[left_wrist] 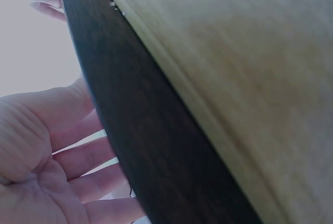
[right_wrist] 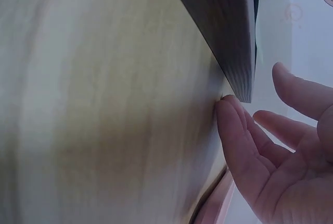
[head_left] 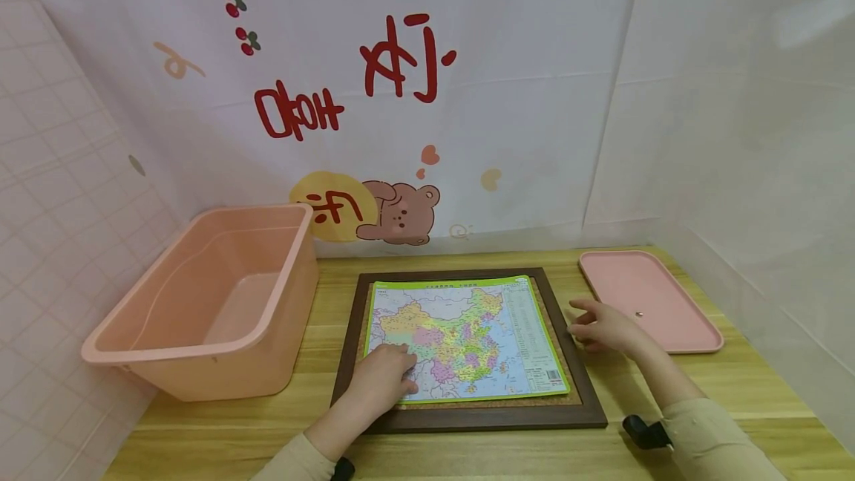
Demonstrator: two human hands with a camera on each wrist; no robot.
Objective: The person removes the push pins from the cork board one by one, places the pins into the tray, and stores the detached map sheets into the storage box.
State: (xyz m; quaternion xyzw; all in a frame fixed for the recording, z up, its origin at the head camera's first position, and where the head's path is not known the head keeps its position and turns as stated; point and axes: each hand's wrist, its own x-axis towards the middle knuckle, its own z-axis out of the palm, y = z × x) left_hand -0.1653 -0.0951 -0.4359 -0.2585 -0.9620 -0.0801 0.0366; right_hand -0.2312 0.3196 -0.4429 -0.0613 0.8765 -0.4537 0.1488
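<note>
A colourful map sheet (head_left: pixel 427 332) with a green border lies on a cork board (head_left: pixel 484 405) in a dark brown wooden frame (head_left: pixel 534 416). My left hand (head_left: pixel 384 377) rests on the lower left of the map, its fingers extended over the sheet. In the left wrist view, that hand's fingers (left_wrist: pixel 93 179) reach past the frame's dark edge. Just outside the frame's right side is my right hand (head_left: pixel 601 325), fingers slightly bent. Its fingertips (right_wrist: pixel 229 107) are down by the frame's corner in the right wrist view, thumb held apart. A tiny dark speck shows at the fingertips.
A large pink basin (head_left: pixel 267 358) stands to the left of the frame. On the right lies a shallow pink tray (head_left: pixel 634 280) with a small shiny piece (head_left: pixel 639 313) in it. A white printed sheet (head_left: pixel 521 95) hangs behind the wooden table (head_left: pixel 220 429).
</note>
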